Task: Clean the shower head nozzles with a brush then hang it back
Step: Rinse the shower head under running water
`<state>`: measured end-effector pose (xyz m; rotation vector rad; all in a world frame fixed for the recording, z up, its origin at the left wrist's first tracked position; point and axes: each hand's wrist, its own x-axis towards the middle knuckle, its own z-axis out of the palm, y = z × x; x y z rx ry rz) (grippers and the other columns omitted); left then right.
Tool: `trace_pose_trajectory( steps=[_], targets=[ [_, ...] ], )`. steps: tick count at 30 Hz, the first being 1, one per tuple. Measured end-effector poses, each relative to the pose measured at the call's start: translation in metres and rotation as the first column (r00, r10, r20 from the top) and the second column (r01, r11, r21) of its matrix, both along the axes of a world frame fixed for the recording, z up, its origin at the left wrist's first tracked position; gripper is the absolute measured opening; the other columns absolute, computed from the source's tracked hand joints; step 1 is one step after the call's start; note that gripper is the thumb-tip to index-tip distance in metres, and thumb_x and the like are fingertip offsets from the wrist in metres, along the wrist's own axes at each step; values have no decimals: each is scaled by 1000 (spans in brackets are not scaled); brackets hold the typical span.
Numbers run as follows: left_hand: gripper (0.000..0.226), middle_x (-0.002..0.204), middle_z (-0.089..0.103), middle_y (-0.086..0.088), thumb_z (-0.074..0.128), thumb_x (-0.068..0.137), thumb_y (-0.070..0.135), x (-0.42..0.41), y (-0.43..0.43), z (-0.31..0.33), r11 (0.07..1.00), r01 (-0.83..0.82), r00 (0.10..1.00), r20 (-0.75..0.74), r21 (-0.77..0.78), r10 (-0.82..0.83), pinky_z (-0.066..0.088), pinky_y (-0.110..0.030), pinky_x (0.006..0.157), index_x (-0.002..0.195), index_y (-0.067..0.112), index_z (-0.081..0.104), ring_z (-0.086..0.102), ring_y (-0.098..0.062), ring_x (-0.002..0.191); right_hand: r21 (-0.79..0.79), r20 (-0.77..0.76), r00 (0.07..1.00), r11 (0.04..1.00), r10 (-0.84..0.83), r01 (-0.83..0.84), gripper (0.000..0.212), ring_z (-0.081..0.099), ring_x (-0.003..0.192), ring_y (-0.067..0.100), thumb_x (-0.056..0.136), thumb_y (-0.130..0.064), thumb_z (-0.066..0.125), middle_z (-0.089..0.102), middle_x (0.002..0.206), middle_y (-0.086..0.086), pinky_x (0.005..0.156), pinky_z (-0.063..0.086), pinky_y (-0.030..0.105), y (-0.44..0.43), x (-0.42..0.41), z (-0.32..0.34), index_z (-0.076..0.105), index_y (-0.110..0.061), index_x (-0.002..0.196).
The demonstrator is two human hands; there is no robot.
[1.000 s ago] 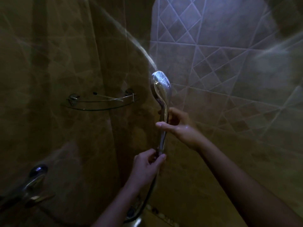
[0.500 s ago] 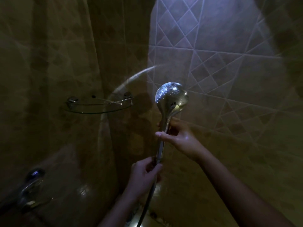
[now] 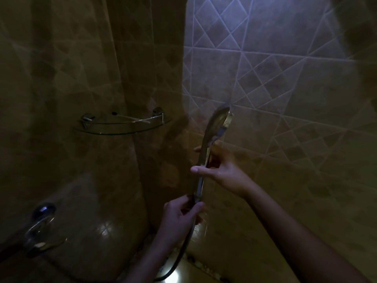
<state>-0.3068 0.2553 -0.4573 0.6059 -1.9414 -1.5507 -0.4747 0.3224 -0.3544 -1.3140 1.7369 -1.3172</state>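
A chrome hand shower head (image 3: 216, 125) stands upright in the middle of the dim shower, turned edge-on with its face toward the right wall. My right hand (image 3: 220, 170) grips the handle about halfway up, thumb across the front. My left hand (image 3: 181, 217) holds the bottom of the handle where the dark hose (image 3: 179, 256) joins, and the hose curves down to the floor. I see no brush and no wall holder.
A glass corner shelf (image 3: 122, 124) on chrome brackets hangs to the left at about head height of the shower head. A chrome tap (image 3: 38, 223) sticks out at lower left. Tiled walls close in on the left and right.
The shower head has been twisted from showing its round back to edge-on, and it no longer catches the light. Both hands keep their grip in nearly the same place.
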Motion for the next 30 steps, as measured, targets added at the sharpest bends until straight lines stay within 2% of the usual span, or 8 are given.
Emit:
trace_pose_trajectory(
  steps=[3,6,12,16,19,21,24,30],
  targets=[
    [10,86,78,5,70,93,15,0,-1,-3,1000,6,1000,-10,13,-5,56,-18,62,99,19,77,74,-7,75,14,80,994,997,70,-71,45,64,112,-3,90,-41,69,68,119,-20,92,51,26,6,-3,-1,54,-40,132],
    [8,84,78,6,70,93,22,-1,0,-7,999,35,999,-9,4,-35,55,-18,62,96,25,77,74,-7,74,17,203,970,990,136,-142,44,64,120,10,94,-24,64,68,129,-7,100,51,34,10,-7,-4,51,-28,137],
    [14,80,77,-3,72,89,37,-4,8,-18,999,33,999,-2,37,-33,59,-27,61,88,24,76,75,-17,71,43,27,999,998,-47,46,35,68,96,-3,83,-38,77,67,108,-9,88,58,28,9,-2,-14,58,-36,113],
    [13,80,77,-3,73,88,37,-9,14,-26,998,33,999,4,50,-33,62,-33,61,89,24,76,76,-20,68,11,-7,994,994,-111,111,50,69,92,-2,77,-49,78,67,106,-8,72,56,18,10,3,-27,57,-33,119],
    [22,77,77,-4,72,84,46,-11,16,-28,998,22,1000,0,65,-22,62,-34,59,88,25,76,76,-22,66,-19,88,994,998,-57,59,29,69,94,3,86,-48,70,72,101,-10,73,56,15,14,0,-30,64,-29,107],
    [22,79,77,-5,72,83,46,-13,17,-30,997,27,1000,-1,70,-27,64,-42,62,90,26,77,76,-26,68,-66,221,975,998,8,7,23,69,104,12,94,-32,64,74,107,-9,85,58,23,16,-5,-32,65,-20,114],
    [21,81,76,-11,73,84,42,-16,19,-31,995,20,1000,-7,94,-19,64,-52,66,94,25,78,75,-31,73,-91,367,929,996,34,-1,43,68,114,28,89,-20,65,73,118,9,98,55,41,20,-10,-35,56,-2,128],
    [22,83,75,-14,73,86,40,-18,24,-32,993,57,998,14,104,-59,62,-57,69,92,19,77,75,-33,80,-39,238,961,987,-142,156,57,70,107,15,77,-37,83,70,119,2,94,57,35,21,-10,-45,60,-21,126]
  ],
)
